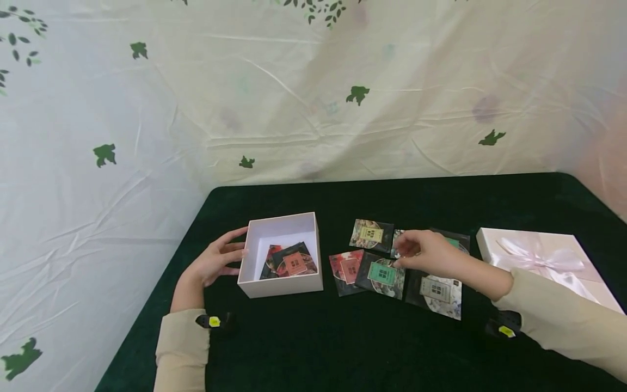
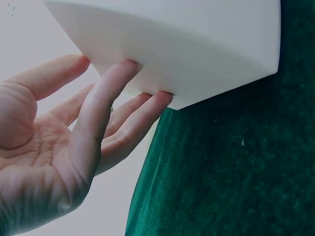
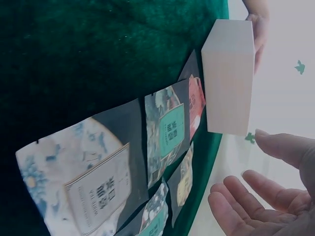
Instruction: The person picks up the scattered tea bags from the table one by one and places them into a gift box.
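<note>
The dark green table cloth (image 1: 392,348) spreads under both hands, and a pale gift box lid with a ribbon (image 1: 543,261) lies well to the right of the right hand. The white box (image 1: 281,256) stands open-topped just right of the left hand (image 1: 215,264), whose straight fingers (image 2: 123,103) press flat against its outer wall; nothing is gripped. Two or three packets (image 1: 291,262) already lie overlapped inside.

Right of the box, between the hands, a loose cluster of flat square packets rests on the cloth. The right hand (image 1: 431,253) hovers over this cluster with fingers relaxed and apart, holding nothing; the wrist view shows its palm empty. The green-labelled packet (image 1: 382,274) lies just under its fingertips, overlapping the red-labelled packet (image 1: 348,269) beside it.

To do this well, I judge the right hand should pinch one packet by a free edge, lifting the top one first so that neighbours do not drag. The left hand's steadying press should stay light, so the box does not slide.
</note>
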The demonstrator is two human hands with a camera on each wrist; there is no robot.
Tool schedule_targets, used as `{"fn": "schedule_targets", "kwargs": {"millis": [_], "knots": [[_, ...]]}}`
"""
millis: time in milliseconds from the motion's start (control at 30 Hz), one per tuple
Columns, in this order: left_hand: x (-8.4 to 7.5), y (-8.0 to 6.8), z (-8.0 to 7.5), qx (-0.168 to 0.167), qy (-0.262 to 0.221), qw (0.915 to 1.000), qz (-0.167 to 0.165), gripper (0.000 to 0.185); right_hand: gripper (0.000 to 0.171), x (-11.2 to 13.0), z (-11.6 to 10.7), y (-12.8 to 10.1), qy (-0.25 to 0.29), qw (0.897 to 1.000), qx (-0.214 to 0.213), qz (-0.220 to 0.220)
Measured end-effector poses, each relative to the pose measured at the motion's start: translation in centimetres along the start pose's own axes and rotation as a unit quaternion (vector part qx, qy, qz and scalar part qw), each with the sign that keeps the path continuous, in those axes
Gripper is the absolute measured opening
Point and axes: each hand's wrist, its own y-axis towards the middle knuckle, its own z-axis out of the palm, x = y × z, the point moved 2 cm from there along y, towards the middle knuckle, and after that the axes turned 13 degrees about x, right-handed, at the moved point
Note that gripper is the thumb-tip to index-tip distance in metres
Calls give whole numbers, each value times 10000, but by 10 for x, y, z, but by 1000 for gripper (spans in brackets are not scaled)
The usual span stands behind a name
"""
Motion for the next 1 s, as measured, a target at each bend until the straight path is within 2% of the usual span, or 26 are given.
{"fn": "schedule_targets", "kwargs": {"millis": [367,1000], "knots": [[6,3,-2,-16,46,10000,14,69,41,-13,2,-10,-99,9996,106,230],[6,2,-2,-34,-10,10000,-16,71,43,-40,13,-20,-160,9991,98,387]]}}
